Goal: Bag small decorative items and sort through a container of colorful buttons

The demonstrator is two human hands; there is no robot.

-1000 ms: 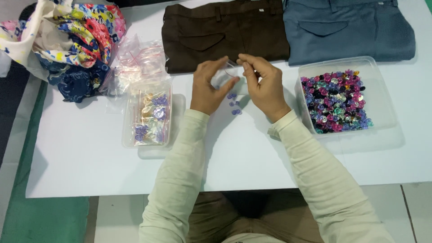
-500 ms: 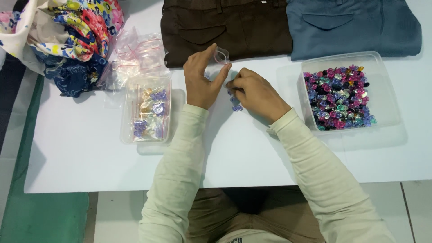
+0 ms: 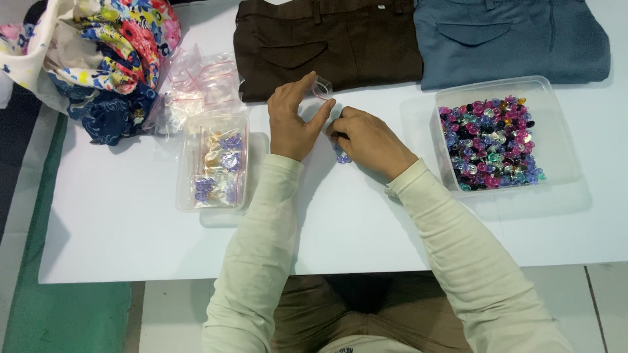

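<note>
**Filling a small clear bag with beads, mid-table**

The left hand (image 3: 292,121) holds a small clear bag (image 3: 321,87) up off the table (image 3: 118,242), its fingers clamped on the bag with the thumb and forefinger pinching its mouth. The bag hangs just in front of the folded brown trousers (image 3: 327,42) at the table's far edge. The right hand (image 3: 369,140) rests knuckles-up just beside the left, fingers curled together over a few loose purple beads (image 3: 343,158) on the table; whether a bead is actually pinched I cannot tell, as the fingertips are hidden.

To do this step well, the bag's mouth should probably be kept spread and tilted toward the right hand, low over the table so a dropped bead does not roll far. Picking one bead at a time seems safest, since they look small and slippery.

Toward the right edge stands a clear tray (image 3: 553,98) full of mixed coloured beads. Toward the left, a narrower clear box (image 3: 190,137) holds filled packets, with a heap of empty bags (image 3: 196,82) behind it and floral cloth (image 3: 98,52) at the far left corner. Blue trousers (image 3: 510,36) lie beside the brown.
</note>
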